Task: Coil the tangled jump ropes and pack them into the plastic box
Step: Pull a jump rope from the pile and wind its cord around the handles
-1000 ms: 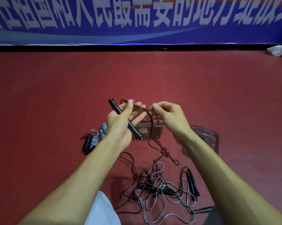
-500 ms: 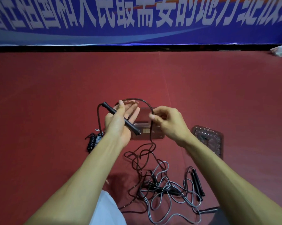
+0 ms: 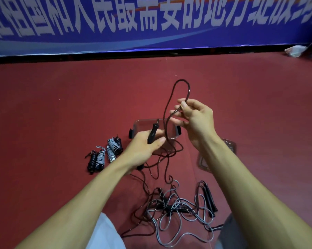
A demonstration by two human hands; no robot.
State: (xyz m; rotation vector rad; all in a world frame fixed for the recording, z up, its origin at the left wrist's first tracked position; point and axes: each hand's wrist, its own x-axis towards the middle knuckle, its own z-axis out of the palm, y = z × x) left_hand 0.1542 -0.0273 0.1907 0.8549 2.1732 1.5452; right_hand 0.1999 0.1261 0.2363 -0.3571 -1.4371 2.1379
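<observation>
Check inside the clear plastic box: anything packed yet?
Only red floor shows through the plastic box. The left hand, the black handle it grips and the hanging rope cover its near part.

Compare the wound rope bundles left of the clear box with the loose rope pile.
The wound black and grey rope bundles are wrapped tight and compact; the loose black and grey rope pile sprawls in open loops. The bundles lie side by side; the pile's ropes cross each other. Both sit on the red floor, outside the clear plastic box.
</observation>
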